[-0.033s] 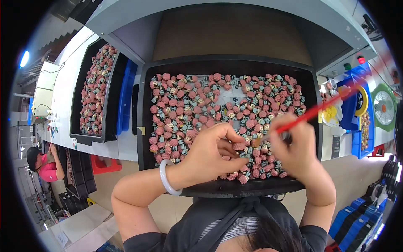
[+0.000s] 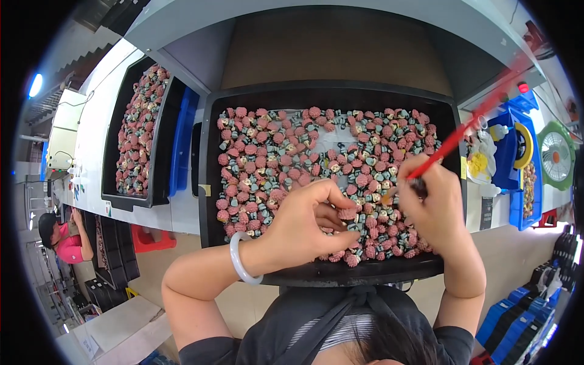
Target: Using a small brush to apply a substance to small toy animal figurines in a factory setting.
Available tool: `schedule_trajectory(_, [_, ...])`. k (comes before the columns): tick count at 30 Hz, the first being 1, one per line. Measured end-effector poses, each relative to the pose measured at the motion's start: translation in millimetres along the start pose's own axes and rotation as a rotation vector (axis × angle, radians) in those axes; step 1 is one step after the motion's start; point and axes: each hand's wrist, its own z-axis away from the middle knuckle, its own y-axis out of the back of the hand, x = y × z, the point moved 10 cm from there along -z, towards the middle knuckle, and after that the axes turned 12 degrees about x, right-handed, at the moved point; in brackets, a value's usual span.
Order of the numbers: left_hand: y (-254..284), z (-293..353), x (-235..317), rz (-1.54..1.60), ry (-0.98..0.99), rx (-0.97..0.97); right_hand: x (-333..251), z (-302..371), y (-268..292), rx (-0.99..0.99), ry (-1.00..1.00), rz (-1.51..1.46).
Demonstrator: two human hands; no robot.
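My left hand (image 2: 310, 222), with a pale bangle on its wrist, is closed over the front of a black tray (image 2: 210, 234). Between its thumb and fingers is a small pink bumpy figurine (image 2: 347, 214). My right hand (image 2: 433, 207) grips a long red-handled paintbrush (image 2: 447, 149), slightly smeared by motion. The brush's yellowish tip (image 2: 387, 196) hangs to the right of the held figurine, apart from it. Below both hands, many small pink, teal and cream figurines (image 2: 249, 148) lie across the tray. My left fingers hide some of them.
A second black tray of figurines (image 2: 140, 134) stands at the left, beside a blue bin (image 2: 184, 140). At the right are a plate with yellow paint (image 2: 479, 164), a yellow tape roll (image 2: 523, 146) and a green fan (image 2: 556, 155). Far left, a person in pink (image 2: 68, 240) works.
My right hand has moved a little to the right, drawing the brush tip away from the figurine. My left hand has stayed nearly still.
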Motion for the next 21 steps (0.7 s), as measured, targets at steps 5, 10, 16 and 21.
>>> schedule_trajectory(5, [-3,3,16,0.102,-0.099,-0.062,33,12,-11,-0.208,-0.099,0.329])
schedule_trajectory(10, [0,7,23,0.119,-0.186,-0.048,-32,25,-16,-0.178,0.244,-0.008])
schedule_trajectory(16, [-3,11,26,0.190,-0.205,-0.066,-46,40,-27,-0.207,0.412,0.150])
schedule_trajectory(21, [-3,14,27,0.171,-0.216,-0.078,-49,45,-30,-0.179,0.496,0.201])
